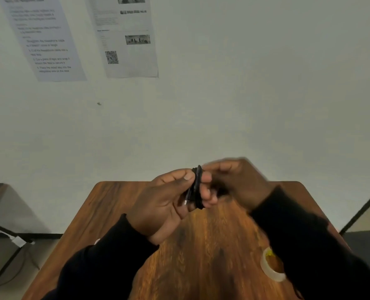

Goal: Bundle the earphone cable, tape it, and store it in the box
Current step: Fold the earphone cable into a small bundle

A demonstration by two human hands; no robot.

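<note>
The black earphone cable (196, 187) is coiled into a small bundle held above the wooden table (115, 204). My left hand (164, 204) pinches the bundle between thumb and fingers, and a metal plug tip pokes out near the palm. My right hand (233, 182) is blurred just right of the bundle, fingers curled toward it; whether it holds the cable I cannot tell. A roll of clear tape (272, 267) lies on the table at the lower right, partly behind my right sleeve. No box is in view.
A white wall stands right behind the table, with two printed sheets (123, 35) stuck on it at the upper left. Dark metal frames (361, 208) flank the table on both sides. A white plug and cord (18, 241) lie on the floor at left.
</note>
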